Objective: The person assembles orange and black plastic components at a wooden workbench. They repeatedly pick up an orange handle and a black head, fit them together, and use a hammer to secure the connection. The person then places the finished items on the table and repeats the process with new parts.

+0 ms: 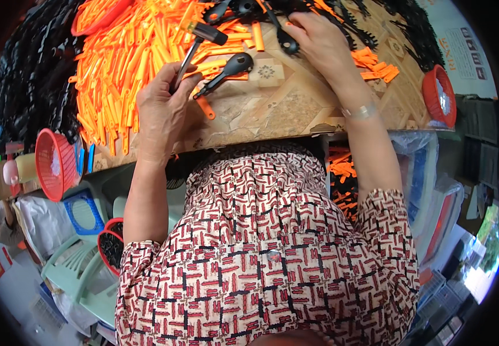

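Note:
My left hand (166, 101) is closed round the metal handle of a small hammer (208, 34), whose dark head with a yellowish end points up and right. Close by that thumb, a black spoon-shaped plastic part (233, 66) lies on the table. Just below it is a single orange strip (206, 108). Farther off, my right hand (321, 43) has its fingers curled at another black spoon-shaped part (287, 42); its thumb and fingertips meet the part's edge. The grip's far side is hidden.
A large heap of orange plastic strips (114, 75) covers the patterned table (278, 115) at left. Dark parts (30, 81) pile up beyond it. A small orange cluster (376, 64) sits right of my wrist. Red baskets (56, 164) stand at both table ends.

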`<state>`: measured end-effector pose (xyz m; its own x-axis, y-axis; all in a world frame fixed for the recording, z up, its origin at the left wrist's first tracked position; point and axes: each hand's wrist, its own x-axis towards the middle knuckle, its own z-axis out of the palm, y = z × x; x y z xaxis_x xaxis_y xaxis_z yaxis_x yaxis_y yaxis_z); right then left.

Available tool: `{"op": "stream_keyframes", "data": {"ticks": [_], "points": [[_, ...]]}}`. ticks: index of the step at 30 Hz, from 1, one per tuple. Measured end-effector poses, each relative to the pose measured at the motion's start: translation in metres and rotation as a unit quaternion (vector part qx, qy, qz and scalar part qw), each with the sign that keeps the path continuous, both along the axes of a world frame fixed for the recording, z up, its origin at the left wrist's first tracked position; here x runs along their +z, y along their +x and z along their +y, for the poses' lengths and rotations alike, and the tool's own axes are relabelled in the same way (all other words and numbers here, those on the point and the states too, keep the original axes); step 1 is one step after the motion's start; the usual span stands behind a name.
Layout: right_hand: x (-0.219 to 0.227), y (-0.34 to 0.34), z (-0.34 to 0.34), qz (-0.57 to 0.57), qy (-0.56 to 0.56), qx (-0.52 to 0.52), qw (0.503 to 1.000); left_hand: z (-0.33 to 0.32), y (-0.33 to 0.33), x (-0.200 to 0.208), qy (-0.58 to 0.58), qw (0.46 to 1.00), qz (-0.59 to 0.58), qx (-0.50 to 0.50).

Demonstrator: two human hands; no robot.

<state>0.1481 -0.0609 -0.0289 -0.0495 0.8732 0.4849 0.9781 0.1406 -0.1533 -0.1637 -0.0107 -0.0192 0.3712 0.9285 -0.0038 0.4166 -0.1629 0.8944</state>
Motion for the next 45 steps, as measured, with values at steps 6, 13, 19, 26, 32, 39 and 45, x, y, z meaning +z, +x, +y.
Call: {"op": "stream_keyframes", "data": {"ticks": [6, 13, 19, 26, 32, 39, 45], "points": [[-0.021, 0.004, 0.041, 0.063, -0.090, -0.135, 0.985, -0.020, 0.005, 0.011, 0.097, 0.977, 0.184, -0.050], [0.005, 0.015, -0.022, 0.311, -0.215, -0.087, 0.922, 0.006, 0.019, -0.004, 0.186, 0.948, 0.247, -0.073], [0.028, -0.017, -0.116, 0.568, -0.314, -0.060, 0.758, 0.037, 0.019, 0.002, 0.209, 0.953, 0.219, 0.012], [0.006, -0.046, -0.184, 0.634, -0.358, -0.106, 0.677, 0.005, 0.039, -0.008, 0.221, 0.957, 0.121, -0.141], [0.008, -0.061, -0.182, 0.626, -0.371, -0.153, 0.669, 0.011, 0.067, -0.002, 0.354, 0.855, 0.294, -0.240], [0.005, -0.063, -0.179, 0.648, -0.344, -0.155, 0.662, -0.008, 0.087, 0.030, -0.011, 0.901, 0.115, -0.419], [-0.008, -0.062, -0.182, 0.617, -0.344, -0.140, 0.694, -0.025, 0.109, 0.006, -0.008, 0.855, 0.106, -0.508]]}}
